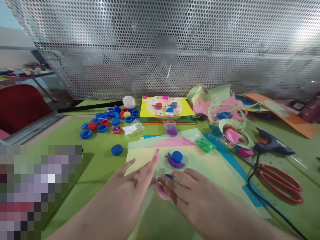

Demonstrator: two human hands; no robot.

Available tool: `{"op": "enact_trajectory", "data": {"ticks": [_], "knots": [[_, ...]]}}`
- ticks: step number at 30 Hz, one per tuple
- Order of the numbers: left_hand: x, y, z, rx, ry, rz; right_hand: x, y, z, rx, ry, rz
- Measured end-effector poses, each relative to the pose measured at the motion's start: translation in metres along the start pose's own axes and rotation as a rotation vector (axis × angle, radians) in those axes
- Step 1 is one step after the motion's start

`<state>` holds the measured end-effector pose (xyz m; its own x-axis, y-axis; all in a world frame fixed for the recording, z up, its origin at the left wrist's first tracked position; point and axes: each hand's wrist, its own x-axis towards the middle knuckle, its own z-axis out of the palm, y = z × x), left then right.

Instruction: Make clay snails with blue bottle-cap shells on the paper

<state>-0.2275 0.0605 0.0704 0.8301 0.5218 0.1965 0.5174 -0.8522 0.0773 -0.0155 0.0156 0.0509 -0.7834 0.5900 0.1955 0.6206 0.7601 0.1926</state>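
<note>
A snail shape with a purple body and a blue bottle cap as its shell lies on the pale paper in front of me. Nearer to me is a second one, a pink snail, whose blue cap is partly covered by my fingers. My right hand has its fingertips bent against this pink snail. Just left of it, my left hand has its fingers stretched out, the index pointing up; its thumb is mostly hidden near the pink piece. A loose blue cap lies beyond my left hand.
Blue and red bottle caps are heaped at the back left. A yellow card with a decorated disc stands at the back. On the right are paper scraps, a glue gun with its cord, and red-handled scissors. Small bags lie around.
</note>
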Motion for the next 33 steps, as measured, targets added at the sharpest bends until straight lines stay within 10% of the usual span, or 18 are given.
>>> {"op": "enact_trajectory", "data": {"ticks": [25,33], "knots": [[0.002,-0.004,0.006,0.072,-0.174,0.013,-0.004,0.010,-0.001,0.141,0.030,-0.057],[0.000,-0.002,-0.003,0.119,-0.169,0.035,0.003,0.011,0.006,0.112,0.130,0.183]]}}
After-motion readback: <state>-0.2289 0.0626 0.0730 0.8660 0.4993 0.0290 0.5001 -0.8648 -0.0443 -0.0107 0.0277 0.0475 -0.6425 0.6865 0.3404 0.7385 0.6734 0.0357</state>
